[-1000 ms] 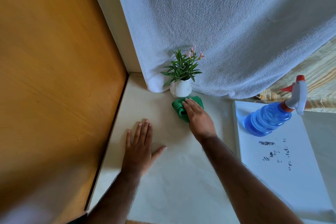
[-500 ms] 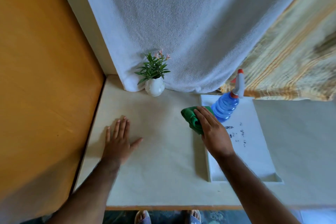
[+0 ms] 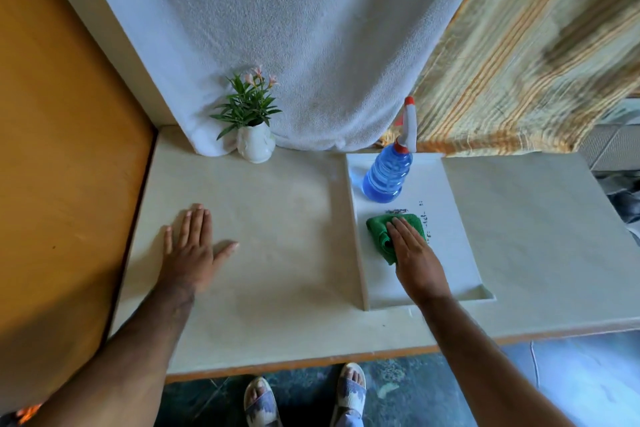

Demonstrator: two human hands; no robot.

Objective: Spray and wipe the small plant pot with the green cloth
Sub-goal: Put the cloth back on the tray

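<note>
A small white plant pot point(image 3: 256, 146) with green leaves and pink flowers stands at the back of the pale counter point(image 3: 277, 236), against a white towel. A blue spray bottle point(image 3: 389, 173) with a white and red trigger head stands on a white tray point(image 3: 450, 218) to the right. The crumpled green cloth point(image 3: 381, 236) lies on the tray just in front of the bottle, with my right hand point(image 3: 414, 253) flat on top of it. My left hand point(image 3: 192, 250) rests palm down on the counter, fingers spread, holding nothing.
A white towel point(image 3: 311, 28) and a striped yellow cloth point(image 3: 519, 62) hang behind the counter. An orange wooden panel point(image 3: 62, 149) borders the left side. Dark specks mark the tray near the cloth. My sandalled feet point(image 3: 304, 399) show below the counter's front edge.
My right hand has carried the green cloth away from the plant pot, rightward onto the white tray in front of the spray bottle. My left hand stayed flat on the counter.
</note>
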